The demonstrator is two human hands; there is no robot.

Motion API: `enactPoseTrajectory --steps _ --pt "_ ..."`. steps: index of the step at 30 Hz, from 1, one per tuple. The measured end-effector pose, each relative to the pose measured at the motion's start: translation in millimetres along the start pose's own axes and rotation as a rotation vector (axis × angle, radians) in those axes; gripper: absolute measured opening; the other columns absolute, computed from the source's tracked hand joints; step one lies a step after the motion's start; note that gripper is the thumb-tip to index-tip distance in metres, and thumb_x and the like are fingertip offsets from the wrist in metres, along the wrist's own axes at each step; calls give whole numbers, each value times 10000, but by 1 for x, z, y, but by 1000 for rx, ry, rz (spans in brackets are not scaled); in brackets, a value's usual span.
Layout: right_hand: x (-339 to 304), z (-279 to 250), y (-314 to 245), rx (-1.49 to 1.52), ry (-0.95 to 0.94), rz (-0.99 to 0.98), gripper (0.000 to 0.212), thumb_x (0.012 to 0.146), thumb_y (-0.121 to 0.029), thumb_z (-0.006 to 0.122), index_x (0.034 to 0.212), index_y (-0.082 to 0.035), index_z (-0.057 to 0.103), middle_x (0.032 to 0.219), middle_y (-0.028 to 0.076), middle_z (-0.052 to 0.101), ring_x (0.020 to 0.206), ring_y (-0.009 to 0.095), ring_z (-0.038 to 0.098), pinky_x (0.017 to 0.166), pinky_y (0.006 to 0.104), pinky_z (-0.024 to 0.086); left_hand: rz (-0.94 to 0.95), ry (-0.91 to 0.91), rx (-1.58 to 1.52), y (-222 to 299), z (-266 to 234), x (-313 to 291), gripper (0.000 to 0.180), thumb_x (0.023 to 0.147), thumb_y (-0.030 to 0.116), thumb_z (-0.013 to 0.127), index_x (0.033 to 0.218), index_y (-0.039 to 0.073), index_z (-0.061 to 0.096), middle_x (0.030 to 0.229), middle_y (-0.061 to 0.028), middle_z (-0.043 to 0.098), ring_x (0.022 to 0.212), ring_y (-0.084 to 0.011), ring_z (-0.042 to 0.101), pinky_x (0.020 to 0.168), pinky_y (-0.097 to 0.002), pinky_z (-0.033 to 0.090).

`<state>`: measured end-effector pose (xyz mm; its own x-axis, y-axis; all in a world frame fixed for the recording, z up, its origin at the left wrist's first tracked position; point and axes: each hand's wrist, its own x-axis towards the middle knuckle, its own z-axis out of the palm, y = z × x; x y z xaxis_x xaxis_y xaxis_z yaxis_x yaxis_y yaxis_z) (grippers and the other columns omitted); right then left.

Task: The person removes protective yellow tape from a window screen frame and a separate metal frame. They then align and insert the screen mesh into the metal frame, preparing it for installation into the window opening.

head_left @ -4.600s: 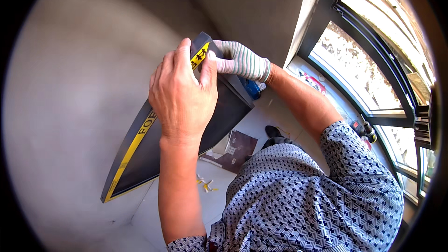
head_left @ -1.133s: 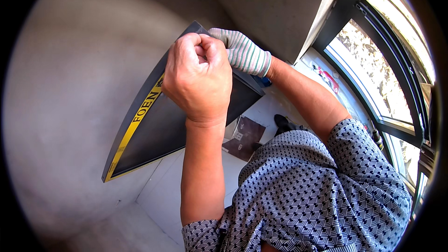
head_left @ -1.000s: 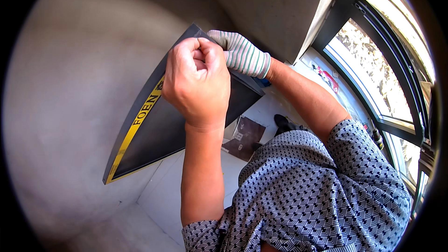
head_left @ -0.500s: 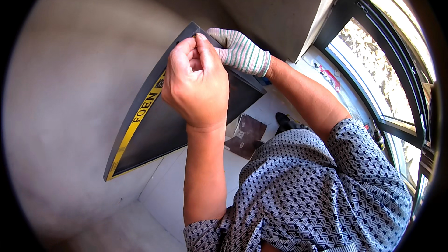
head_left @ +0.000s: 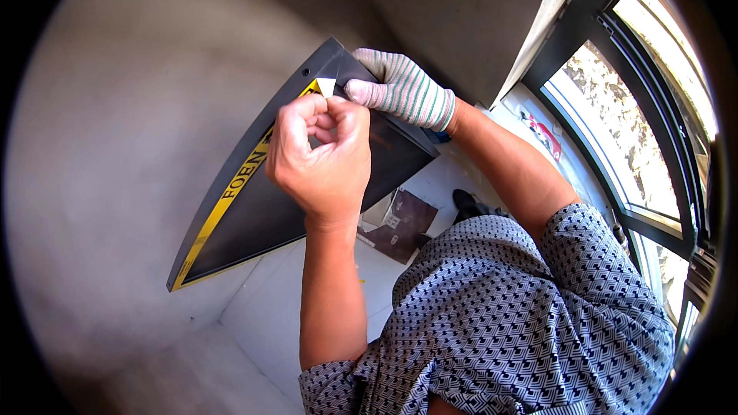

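Note:
A dark grey framed panel (head_left: 254, 242), probably a window sash, is held up at a tilt in front of me. Yellow printed tape (head_left: 207, 229) runs along its left frame bar, and its upper end is lifted, showing a white underside. My bare left hand (head_left: 319, 157) pinches that loose tape end near the upper corner. My right hand (head_left: 406, 88), in a striped knit glove, grips the panel's upper right edge, thumb on the front face and fingers behind. A small dark round hole (head_left: 306, 72) shows in the frame near the top corner.
A bare grey wall (head_left: 115, 146) stands to the left. Dark-framed windows (head_left: 607, 100) line the right. On the pale tiled floor (head_left: 269, 292) lie a brown flat piece (head_left: 415, 219) and, by the windows, a red-and-white package (head_left: 544, 134). A dark shoe (head_left: 465, 201) shows below.
My left hand has moved down from the top corner, drawing the tape end away from the frame. The frame hole and the tape's white underside now show. My right hand keeps its grip.

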<state>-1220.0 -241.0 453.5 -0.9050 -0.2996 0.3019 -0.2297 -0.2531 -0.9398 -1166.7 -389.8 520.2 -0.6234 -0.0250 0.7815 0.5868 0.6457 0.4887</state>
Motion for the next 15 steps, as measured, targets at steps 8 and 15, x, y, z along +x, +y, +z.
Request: enactPoseTrajectory --steps 8,15 --pt "3 1 4 20 1 48 424 944 -338 765 1221 -33 666 1091 13 700 1027 100 609 953 305 508 -74 11 -83 0 -4 -12 215 849 118 793 917 39 604 667 -25 600 520 -129 565 507 -282 469" --pt "0 1 5 -31 75 -17 301 969 -326 747 1003 -40 657 849 -68 533 819 50 459 734 247 448 36 -1 160 4 8 4 241 860 211 839 847 99 626 623 -7 633 496 -217 620 471 -357 469"
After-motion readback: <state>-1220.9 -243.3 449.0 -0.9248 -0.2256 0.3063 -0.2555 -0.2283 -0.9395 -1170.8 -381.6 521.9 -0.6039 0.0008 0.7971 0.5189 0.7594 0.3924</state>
